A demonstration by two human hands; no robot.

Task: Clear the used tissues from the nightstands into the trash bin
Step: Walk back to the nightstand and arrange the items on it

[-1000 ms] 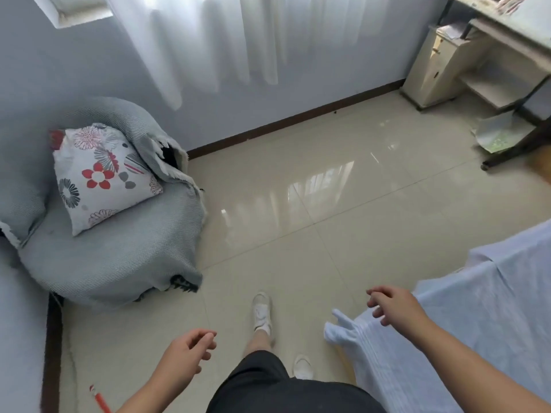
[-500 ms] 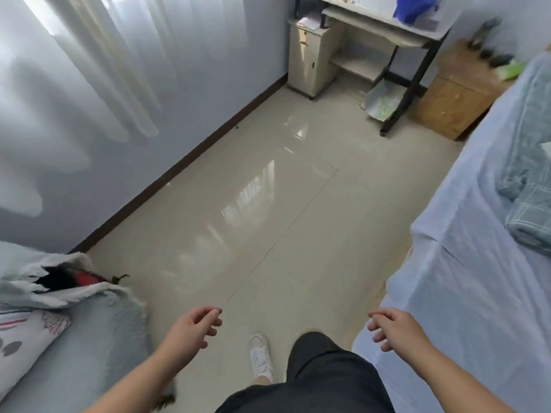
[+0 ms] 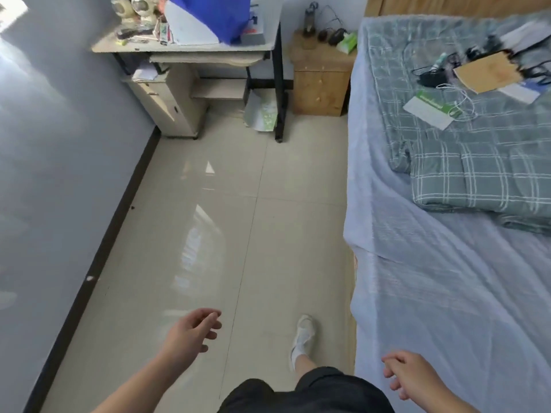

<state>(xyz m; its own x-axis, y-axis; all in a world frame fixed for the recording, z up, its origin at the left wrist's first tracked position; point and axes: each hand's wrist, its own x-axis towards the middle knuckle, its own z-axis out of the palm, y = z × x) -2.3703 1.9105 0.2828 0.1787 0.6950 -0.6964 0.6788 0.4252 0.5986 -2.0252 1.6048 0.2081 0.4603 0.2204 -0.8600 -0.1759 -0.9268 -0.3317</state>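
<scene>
Hands: your left hand and right hand are loosely curled, both empty.
Progress: nothing gathered yet; nightstand by the bed head corner, well ahead; bin unseen.

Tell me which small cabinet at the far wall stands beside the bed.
The brown wooden nightstand, right of the desk; the cream cabinet sits under the desk's left end.

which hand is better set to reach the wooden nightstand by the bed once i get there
Right, probably. The nightstand stands beside the bed, on the side of the right hand; the left hand hangs over the floor nearer the wall. Both are empty and far from it.
</scene>
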